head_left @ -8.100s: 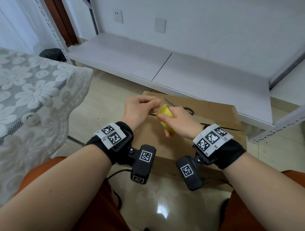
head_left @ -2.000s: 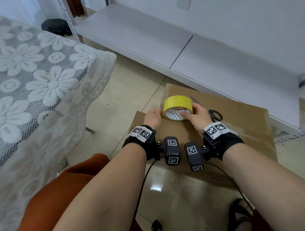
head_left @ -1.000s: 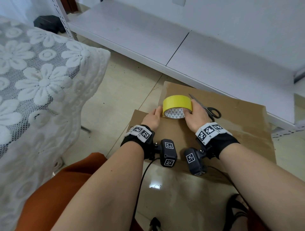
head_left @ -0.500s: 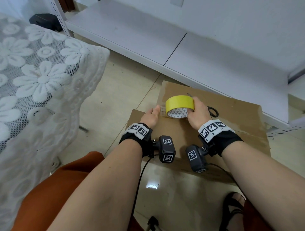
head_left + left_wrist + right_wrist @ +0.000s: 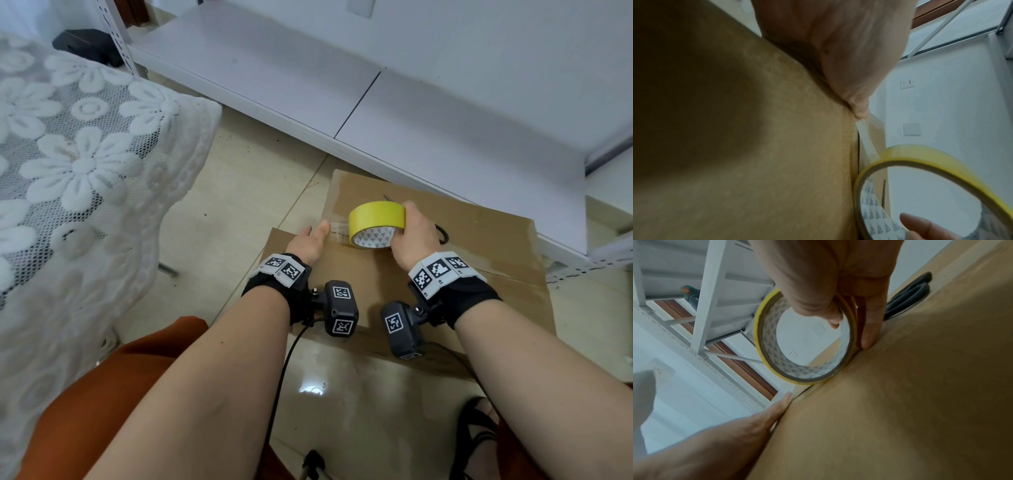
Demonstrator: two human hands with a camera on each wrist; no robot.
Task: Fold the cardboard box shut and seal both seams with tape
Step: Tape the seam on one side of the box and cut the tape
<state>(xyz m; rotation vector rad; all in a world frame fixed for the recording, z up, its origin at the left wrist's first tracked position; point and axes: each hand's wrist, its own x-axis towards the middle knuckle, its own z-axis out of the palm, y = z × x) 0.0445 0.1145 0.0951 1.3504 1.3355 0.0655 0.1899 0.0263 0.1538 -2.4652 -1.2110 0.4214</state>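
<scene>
The brown cardboard box (image 5: 479, 260) lies on the floor with its flaps folded flat. My right hand (image 5: 412, 233) grips the yellow tape roll (image 5: 375, 216) standing on the seam, thumb inside the core (image 5: 831, 319) and fingers (image 5: 869, 332) outside. A short strip of clear tape (image 5: 337, 232) runs from the roll to my left hand (image 5: 317, 234). That hand lies flat with straight fingers at the box's left edge and presses the tape end (image 5: 864, 123) down. In the left wrist view the roll (image 5: 906, 151) stands just beyond the fingertip (image 5: 860, 110).
Black-handled scissors (image 5: 442, 234) lie on the box just behind my right hand, also seen as scissors (image 5: 908, 295). A white low shelf (image 5: 445, 130) runs behind the box. A lace-covered table (image 5: 75, 164) stands at the left. My knees in orange cloth (image 5: 113, 383) are near the box.
My right hand has rolled the tape roll to the right along the seam, drawing out a strip of clear tape. My left hand stays at the left edge, holding the end down.
</scene>
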